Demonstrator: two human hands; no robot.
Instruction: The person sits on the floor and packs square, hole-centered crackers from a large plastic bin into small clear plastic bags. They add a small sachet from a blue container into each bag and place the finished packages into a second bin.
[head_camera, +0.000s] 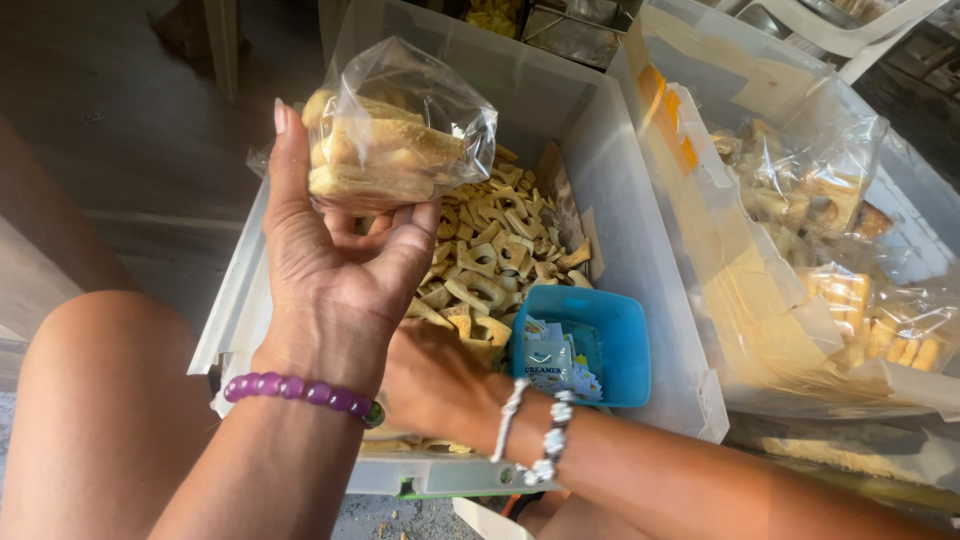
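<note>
The left hand (335, 270) cups a clear bag (400, 125) of biscuits (375, 160) upright; the right hand (435, 385) digs into the bin (640, 250), grip hidden; keep the bag mouth open

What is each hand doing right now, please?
Left hand: closed around a clear bag of biscuits.
Right hand: down among loose biscuits; grip cannot be told.
</note>
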